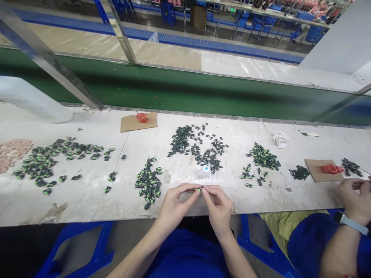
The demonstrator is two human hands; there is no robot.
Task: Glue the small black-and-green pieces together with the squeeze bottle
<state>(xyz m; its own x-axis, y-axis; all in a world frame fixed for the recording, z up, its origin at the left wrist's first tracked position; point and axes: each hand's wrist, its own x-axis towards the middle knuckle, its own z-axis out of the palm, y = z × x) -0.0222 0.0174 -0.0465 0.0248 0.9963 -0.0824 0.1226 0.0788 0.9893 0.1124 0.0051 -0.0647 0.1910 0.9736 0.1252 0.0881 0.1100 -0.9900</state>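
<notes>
A small black and bright green piece [198, 189] is pinched between both hands near the table's front edge. My left hand [177, 200] grips its left side with thumb and forefinger. My right hand [218, 204] is closed at its other end, thumb and finger touching a dark tip. Just behind the hands stands a small whitish container [205, 170] with a blue spot. Left of my left hand lies a pile of black and green pieces [148, 183]. Farther back is a loose heap of small dark green parts [181, 141].
A larger pile of black and green pieces [40, 166] spreads leftward, beside pinkish pieces [13, 152]. More green-tipped pieces [263, 156] lie right. Red pots sit on cardboard [126, 123] and a second cardboard [314, 168]. A co-worker's hand [352, 197] works at far right. Crumpled tissue [280, 139] lies behind.
</notes>
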